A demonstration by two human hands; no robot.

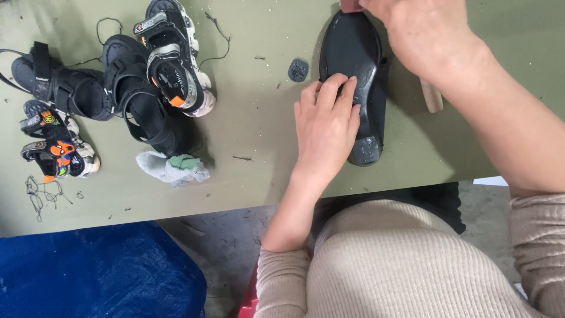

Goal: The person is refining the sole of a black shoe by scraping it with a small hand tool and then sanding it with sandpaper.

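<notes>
A black shoe (353, 53) lies sole up on the olive-green table (253, 159). My left hand (325, 123) presses on the middle of the sole, fingers bent over its left edge. My right hand (415, 35) rests over the toe end at the top of the view, fingertips on the sole; whether it holds something small there I cannot tell. A pale wooden handle (432, 97) pokes out from under my right forearm, beside the shoe.
Several black sandals (141, 100) and small children's sandals (56, 147) sit at the table's left. A crumpled grey-green rag (173, 168) lies below them, a small dark rubber piece (298, 69) beside the shoe, black threads (41, 194) at the left edge. Blue tarp (100, 274) lies below.
</notes>
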